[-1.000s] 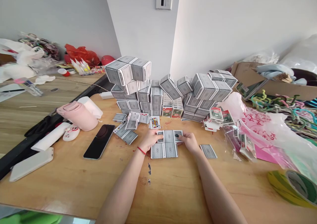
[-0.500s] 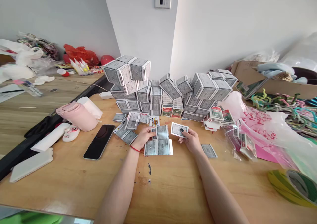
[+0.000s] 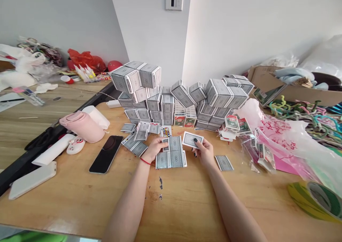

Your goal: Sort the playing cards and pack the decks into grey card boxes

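Moved apart, right hand (image 3: 205, 153) pinches patterned card (image 3: 189, 139); left hand (image 3: 154, 150) grips apparently folded cards (image 3: 175, 152).

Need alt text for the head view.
A person's left hand holds a flat panel of playing cards at a wooden table; the right hand holds another card, apart from it. Behind them stand stacked card blocks, and a phone lies to the left.

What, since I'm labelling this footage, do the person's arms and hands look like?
Both forearms are bare. The left hand has a thin red bracelet around its wrist; the right hand has dark nail polish and a bare wrist.
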